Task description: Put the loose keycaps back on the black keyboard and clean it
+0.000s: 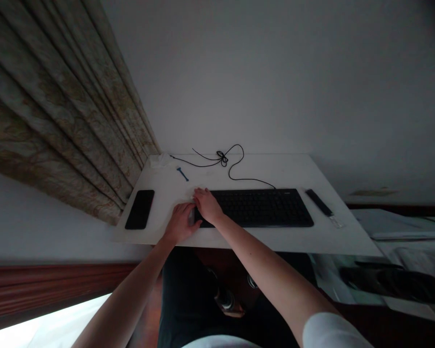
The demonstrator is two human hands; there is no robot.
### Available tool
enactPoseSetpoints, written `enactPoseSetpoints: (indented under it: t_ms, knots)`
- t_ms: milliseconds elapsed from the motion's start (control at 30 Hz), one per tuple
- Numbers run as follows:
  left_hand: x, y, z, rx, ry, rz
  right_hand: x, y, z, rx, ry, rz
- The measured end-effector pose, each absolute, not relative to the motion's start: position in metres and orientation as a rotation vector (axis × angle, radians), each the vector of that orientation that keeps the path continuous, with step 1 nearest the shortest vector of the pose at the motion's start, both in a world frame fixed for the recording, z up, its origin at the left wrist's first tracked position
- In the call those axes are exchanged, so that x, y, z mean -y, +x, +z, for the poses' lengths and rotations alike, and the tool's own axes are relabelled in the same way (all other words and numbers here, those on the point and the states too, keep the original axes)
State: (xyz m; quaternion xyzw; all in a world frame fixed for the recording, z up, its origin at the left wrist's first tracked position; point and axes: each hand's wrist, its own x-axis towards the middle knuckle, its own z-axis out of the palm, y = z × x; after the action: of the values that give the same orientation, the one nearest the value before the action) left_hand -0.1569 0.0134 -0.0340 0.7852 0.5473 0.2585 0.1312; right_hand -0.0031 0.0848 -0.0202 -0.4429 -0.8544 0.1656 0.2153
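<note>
Keyboard point(261, 208): 1; left hand point(181, 221), right hand point(207, 205) at its end; phone point(140, 209): 1.

We see a white table point(297, 170) set against the wall. A black keyboard point(261, 208) lies flat near the front edge, roughly centred. Its black cable point(223, 158) runs back from the top edge and is knotted near the wall. A dark phone point(140, 209) lies face up at the left edge, well apart from the keyboard. A small blue tool point(182, 173) sits back-left. A slim dark bar point(319, 202) lies just right of the keyboard, with a clear piece point(336, 222) at its near end.
</note>
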Motion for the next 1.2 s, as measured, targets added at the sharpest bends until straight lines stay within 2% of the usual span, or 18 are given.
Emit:
enactPoseSetpoints:
  t_ms: [200,400,767,1100,1200]
  knots:
    - [-0.013,-0.157,-0.033,-1.590,2.293,0.724,-0.084,0.018,-0.016,2.491,-1.232,0.396]
    - [-0.013,-0.157,-0.035,-1.585,2.297,0.731,-0.076,0.059,-0.011,2.460,-1.463,0.304]
    - [-0.015,-0.159,-0.035,-1.566,2.330,0.737,-0.080,-0.008,-0.002,2.590,-1.245,0.339]
    - [-0.013,-0.158,-0.037,-1.572,2.361,0.768,-0.076,0.156,-0.015,2.427,-1.511,0.139]
    - [-0.013,-0.158,-0.037,-1.575,2.370,0.755,-0.078,0.170,-0.012,2.375,-1.596,0.153]
